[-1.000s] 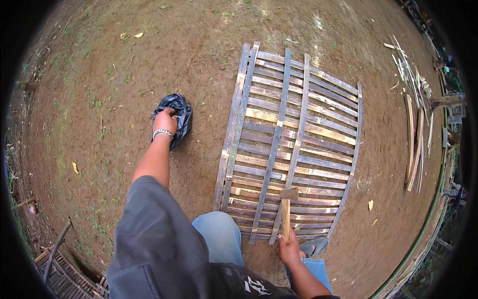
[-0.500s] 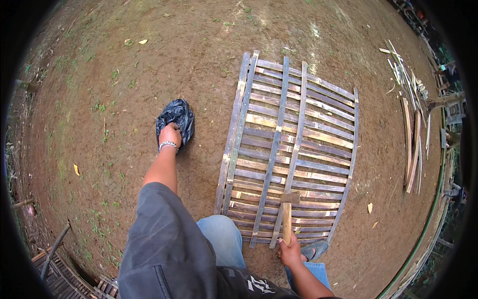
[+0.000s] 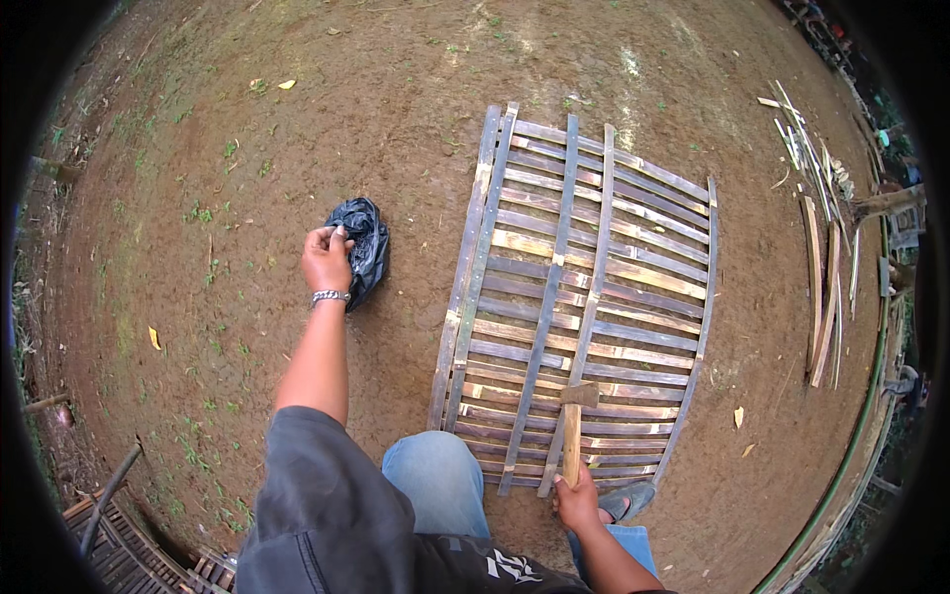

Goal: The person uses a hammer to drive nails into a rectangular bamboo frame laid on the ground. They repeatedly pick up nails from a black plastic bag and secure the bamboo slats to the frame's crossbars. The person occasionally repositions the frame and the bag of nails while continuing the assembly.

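My left hand (image 3: 328,259), with a chain bracelet at the wrist, is over the left edge of a crumpled black plastic bag (image 3: 369,247) on the ground. Its fingers and thumb are curled together; whatever they may pinch is too small to make out. My right hand (image 3: 576,500) is closed round the wooden handle of a hatchet (image 3: 572,436). The hatchet's dark metal head rests over the near part of a slatted bamboo panel (image 3: 556,257). Several cross slats lie in rows there, with long strips running over them.
Brown bare soil (image 3: 237,327) with small weeds and fallen leaves surrounds the panel. Loose bamboo strips (image 3: 819,267) lie in a heap at the right. My sandalled foot (image 3: 625,500) is by the panel's near right corner. A bamboo structure (image 3: 119,544) stands at lower left.
My left hand has come up out of the black bag's opening and shifted slightly left, its fingers now in sight. My right hand keeps its hold on the hatchet in nearly the same place.
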Demonstrator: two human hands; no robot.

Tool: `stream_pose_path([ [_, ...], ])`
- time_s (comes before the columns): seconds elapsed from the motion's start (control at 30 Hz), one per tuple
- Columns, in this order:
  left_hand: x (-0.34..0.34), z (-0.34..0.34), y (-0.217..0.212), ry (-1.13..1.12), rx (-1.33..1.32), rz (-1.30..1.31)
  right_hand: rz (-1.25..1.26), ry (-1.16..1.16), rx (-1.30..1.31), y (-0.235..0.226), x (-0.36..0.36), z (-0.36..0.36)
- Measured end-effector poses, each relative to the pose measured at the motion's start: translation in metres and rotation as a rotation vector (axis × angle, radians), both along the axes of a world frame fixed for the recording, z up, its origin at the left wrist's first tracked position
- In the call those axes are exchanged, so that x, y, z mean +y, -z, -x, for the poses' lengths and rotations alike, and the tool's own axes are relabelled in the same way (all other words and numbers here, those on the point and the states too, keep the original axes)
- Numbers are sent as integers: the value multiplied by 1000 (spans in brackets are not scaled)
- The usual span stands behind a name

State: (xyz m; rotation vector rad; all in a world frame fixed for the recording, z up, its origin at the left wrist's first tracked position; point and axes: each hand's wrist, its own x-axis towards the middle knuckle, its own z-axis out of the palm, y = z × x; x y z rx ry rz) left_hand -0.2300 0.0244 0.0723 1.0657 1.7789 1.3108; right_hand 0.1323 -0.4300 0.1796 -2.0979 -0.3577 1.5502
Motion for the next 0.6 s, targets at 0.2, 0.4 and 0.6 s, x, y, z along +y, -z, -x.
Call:
stream_pose_path([
  [0.2,1,-96,-5,212,-439,-22,57,47,27,16,-4,-1],
  [0.4,39,-181,35,212,-742,66,1,-40,-31,29,-11,0],
  [0.6,99,-230,70,205,-266,44,8,33,27,22,-16,1],
])
